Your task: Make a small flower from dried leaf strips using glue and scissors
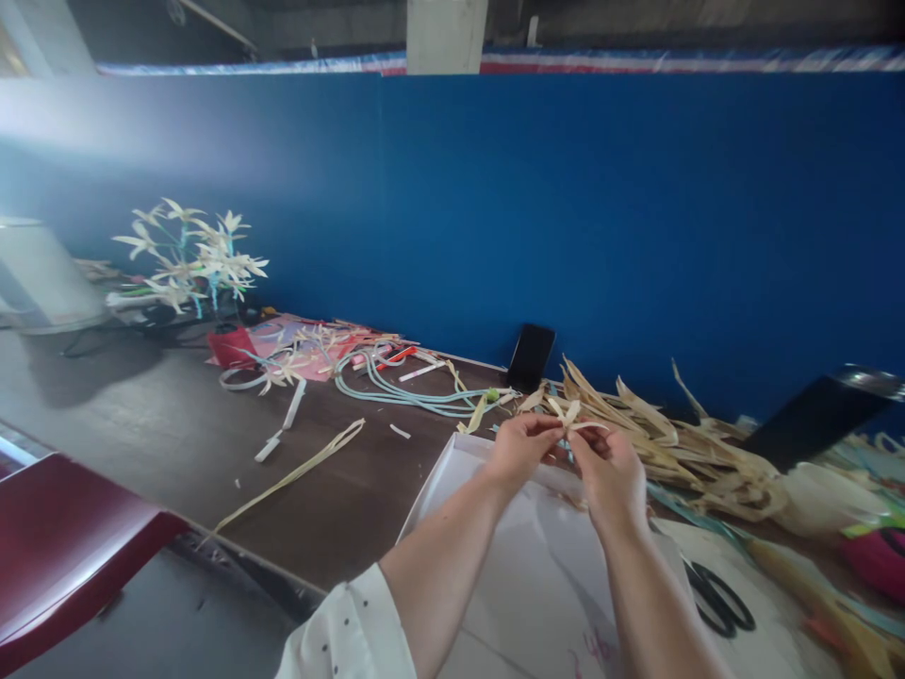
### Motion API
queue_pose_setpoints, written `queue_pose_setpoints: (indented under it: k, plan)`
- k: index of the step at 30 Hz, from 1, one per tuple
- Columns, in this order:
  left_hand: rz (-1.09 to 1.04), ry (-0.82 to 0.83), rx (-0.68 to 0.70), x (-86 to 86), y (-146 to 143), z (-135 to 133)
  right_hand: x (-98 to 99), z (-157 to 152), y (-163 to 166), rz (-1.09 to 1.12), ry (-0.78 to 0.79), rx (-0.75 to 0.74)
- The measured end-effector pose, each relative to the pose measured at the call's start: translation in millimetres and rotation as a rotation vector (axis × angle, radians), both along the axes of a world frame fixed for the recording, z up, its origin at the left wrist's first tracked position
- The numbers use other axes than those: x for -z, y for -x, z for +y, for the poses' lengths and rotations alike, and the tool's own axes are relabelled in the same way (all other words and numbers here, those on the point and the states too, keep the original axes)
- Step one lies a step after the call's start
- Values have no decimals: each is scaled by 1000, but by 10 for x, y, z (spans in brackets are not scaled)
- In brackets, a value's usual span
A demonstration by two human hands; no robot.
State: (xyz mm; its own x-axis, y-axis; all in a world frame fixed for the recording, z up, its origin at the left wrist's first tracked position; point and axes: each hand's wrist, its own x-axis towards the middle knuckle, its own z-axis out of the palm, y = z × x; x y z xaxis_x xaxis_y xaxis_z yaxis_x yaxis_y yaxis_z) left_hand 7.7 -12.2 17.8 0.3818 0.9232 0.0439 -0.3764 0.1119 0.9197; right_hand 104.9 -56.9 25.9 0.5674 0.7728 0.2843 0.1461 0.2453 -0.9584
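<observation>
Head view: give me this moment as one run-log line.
left hand: pinching pale flower | right hand: pinching same flower | beneath hands: white box | right side: dried husks, black-handled scissors

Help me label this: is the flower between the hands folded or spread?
Spread: the pale flower fans out upward and sideways where the left hand and right hand pinch it. Its underside is hidden.

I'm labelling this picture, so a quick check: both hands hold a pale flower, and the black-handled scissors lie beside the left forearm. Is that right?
Not quite: the black-handled scissors lie beside the right forearm, as the head view shows. The left hand and right hand do hold the pale flower.
</observation>
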Motion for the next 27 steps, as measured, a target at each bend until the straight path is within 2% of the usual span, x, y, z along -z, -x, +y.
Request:
queue_pose_setpoints:
  k: [4, 10, 20, 27]
  plan:
    - [-55, 101, -24, -19, -19, -3, 29, 4, -14, -32, 12, -4]
    - [-103, 135, -36, -34, -22, -2, 31, -5, -15, -37, -2, -13]
    - [-111, 91, -107, 14, -69, 31, 36, -2, -10, -9, -1, -75]
    - [-32, 62, -127, -30, -42, -14, -1, -27, 14, -58, 28, 0]
